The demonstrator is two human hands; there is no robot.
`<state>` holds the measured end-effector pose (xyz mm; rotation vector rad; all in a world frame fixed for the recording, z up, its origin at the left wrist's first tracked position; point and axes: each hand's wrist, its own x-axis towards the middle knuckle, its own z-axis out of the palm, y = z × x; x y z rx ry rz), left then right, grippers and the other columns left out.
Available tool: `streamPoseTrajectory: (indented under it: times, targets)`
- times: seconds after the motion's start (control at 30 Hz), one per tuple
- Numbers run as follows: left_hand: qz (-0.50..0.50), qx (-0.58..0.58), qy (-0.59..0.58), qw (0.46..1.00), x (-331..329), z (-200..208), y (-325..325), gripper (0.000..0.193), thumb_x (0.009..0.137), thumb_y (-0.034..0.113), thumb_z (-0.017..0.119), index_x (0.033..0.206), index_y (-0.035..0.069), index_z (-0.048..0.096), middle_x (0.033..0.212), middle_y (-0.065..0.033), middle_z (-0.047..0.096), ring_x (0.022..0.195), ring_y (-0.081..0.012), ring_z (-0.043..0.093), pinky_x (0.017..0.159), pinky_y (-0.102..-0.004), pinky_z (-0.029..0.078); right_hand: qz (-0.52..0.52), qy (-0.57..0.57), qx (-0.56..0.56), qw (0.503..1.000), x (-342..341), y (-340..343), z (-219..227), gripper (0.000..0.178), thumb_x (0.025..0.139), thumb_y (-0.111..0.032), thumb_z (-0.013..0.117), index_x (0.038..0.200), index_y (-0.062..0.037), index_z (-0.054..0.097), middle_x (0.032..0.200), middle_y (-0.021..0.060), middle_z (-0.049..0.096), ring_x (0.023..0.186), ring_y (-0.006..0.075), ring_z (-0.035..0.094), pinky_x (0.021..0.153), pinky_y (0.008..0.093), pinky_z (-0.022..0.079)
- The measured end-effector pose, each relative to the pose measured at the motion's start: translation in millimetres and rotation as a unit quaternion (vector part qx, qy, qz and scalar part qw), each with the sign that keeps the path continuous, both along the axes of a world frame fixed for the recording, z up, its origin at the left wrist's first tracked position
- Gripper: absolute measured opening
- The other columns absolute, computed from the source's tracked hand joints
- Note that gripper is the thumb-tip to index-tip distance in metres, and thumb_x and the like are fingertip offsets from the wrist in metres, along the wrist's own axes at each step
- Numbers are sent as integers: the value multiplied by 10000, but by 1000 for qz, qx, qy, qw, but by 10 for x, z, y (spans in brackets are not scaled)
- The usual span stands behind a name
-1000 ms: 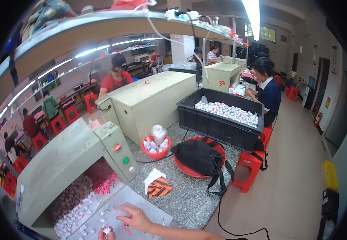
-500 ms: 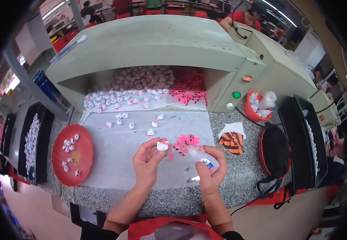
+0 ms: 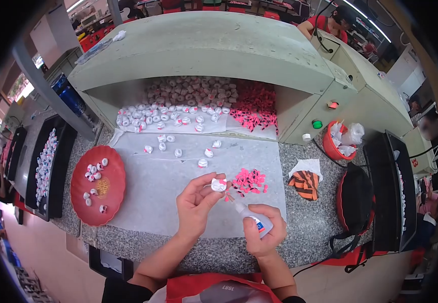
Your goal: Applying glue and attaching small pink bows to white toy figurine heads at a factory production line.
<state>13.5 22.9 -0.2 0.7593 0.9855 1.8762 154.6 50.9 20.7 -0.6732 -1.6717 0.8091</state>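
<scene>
My left hand (image 3: 195, 202) pinches a small white rounded figure head (image 3: 219, 185) with a pink mark, held above the white paper sheet (image 3: 148, 202). My right hand (image 3: 265, 232) is wrapped round a clear squeeze bottle (image 3: 259, 222) with a blue-and-white label, perhaps glue. Its thin nozzle slants up to the left, close beneath the white head; I cannot tell whether they touch. Just beyond the bottle lies a loose pile of small pink pieces (image 3: 249, 181). Several similar white heads (image 3: 203, 163) are scattered farther back on the sheet.
A pale green metal housing (image 3: 199, 50) spans the back, with white heads and pink pieces heaped inside. At left stands a red scalloped dish (image 3: 85, 197) holding several heads. At right are a striped cloth (image 3: 306, 184), a red bin (image 3: 332, 146) and a black bag (image 3: 353, 197).
My right hand has brought the bottle's nozzle left, closer to the white head. My left hand still pinches the head. The whole view has shifted slightly.
</scene>
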Motion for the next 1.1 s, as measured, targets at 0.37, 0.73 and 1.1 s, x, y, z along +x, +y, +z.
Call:
streamPoseTrajectory:
  times: [0.37, 0.73, 1.1]
  targets:
    - [22, -2, 4, 1000, 8, 59, -13, 339, 772, -72, 525, 1105, -31, 470, 1073, -187, 547, 962, -297, 569, 799, -356, 470, 9, -5, -8, 1000, -12, 4, 57, 187, 698, -35, 598, 869, 28, 560, 680, 100, 608, 541, 119, 573, 483, 232, 448]
    - [41, -12, 36, 998, -13, 27, -3, 336, 772, -76, 522, 1101, -34, 470, 1089, -183, 540, 961, -284, 574, 768, -297, 479, 0, -9, -4, 1000, -2, 28, 60, 165, 708, -55, 586, 849, 21, 549, 651, 89, 603, 534, 105, 559, 485, 225, 439]
    - [46, -17, 39, 998, 6, -5, 5, 350, 771, -70, 528, 1113, -33, 466, 1090, -176, 542, 956, -278, 575, 768, -300, 480, 3, 5, -46, 999, 10, 25, 59, 184, 725, -85, 582, 868, 29, 555, 660, 78, 596, 540, 87, 545, 475, 208, 416]
